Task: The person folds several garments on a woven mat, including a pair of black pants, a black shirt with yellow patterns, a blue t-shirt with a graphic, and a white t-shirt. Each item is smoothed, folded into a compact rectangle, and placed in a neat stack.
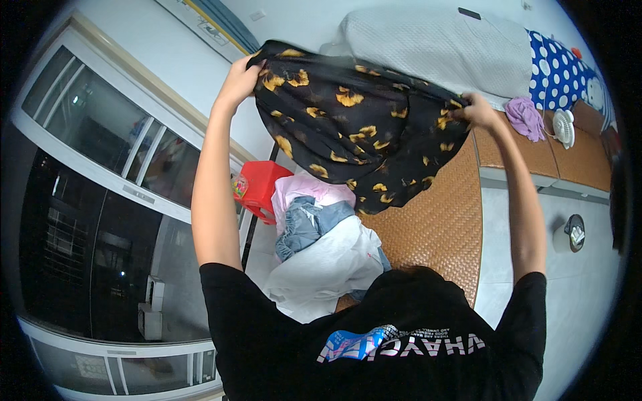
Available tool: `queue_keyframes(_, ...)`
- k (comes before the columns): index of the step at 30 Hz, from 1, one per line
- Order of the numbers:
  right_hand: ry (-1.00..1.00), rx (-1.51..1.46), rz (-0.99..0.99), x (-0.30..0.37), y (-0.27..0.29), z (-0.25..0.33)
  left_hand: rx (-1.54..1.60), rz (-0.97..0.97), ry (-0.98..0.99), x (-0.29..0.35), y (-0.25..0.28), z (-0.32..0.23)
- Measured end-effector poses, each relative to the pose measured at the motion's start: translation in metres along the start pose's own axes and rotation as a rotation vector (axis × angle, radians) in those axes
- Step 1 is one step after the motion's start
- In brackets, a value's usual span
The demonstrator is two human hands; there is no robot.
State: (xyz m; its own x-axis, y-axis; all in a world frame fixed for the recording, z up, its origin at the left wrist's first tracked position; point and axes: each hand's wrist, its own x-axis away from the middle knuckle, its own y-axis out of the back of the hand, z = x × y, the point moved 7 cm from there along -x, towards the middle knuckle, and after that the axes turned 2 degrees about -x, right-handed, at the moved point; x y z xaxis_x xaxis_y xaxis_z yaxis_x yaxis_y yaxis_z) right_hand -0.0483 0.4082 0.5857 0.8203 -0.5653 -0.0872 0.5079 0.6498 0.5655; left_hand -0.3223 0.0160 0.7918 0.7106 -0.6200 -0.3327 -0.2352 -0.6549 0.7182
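A black cloth garment with yellow ginkgo-leaf prints [374, 127] hangs spread out between my raised arms; its exact kind I cannot make out. My left hand [242, 81] grips its upper left corner, and my right hand [477, 112] grips the right corner. The lower edge sags over a woven brown mat [435, 227]. Beneath and to the left lies a pile of clothes: a white garment [328, 267], a grey-blue one with a gathered edge [304, 230] and a pink one [314, 192].
A red plastic stool [261, 187] stands left of the pile. At the back is a seat under a pale quilted cover [428, 47]. To the right are a purple cloth [525, 119], a small white fan [564, 128] and a waste bin [570, 234]. Sliding glass doors [93, 107] line the left.
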Motion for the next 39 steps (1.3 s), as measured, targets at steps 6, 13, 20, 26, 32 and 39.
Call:
queue_keyframes(6, 0.183, 0.535, -0.282, -0.005, 0.093, 0.071, 0.215, 0.002, 0.234, 0.016, -0.007, 0.058)
queue_keyframes(13, -0.077, -0.007, -0.164, 0.002, 0.126, 0.055, 0.224, -0.007, 0.221, 0.009, -0.019, 0.083)
queue_keyframes(20, -0.092, 0.082, -0.057, -0.011, 0.120, 0.063, 0.565, -0.103, 0.352, 0.022, -0.036, 0.097)
queue_keyframes(26, 0.394, 0.370, 0.164, 0.023, 0.008, 0.122, 0.704, 0.171, 0.283, 0.009, -0.089, -0.004)
queue_keyframes(32, 0.554, -0.380, 0.180, 0.041, -0.100, 0.187, 0.312, 0.329, -0.368, 0.035, -0.143, -0.126)
queue_keyframes(39, 0.255, -0.509, -0.121, 0.041, -0.069, 0.167, 0.637, 0.018, -0.088, 0.176, -0.243, -0.017)
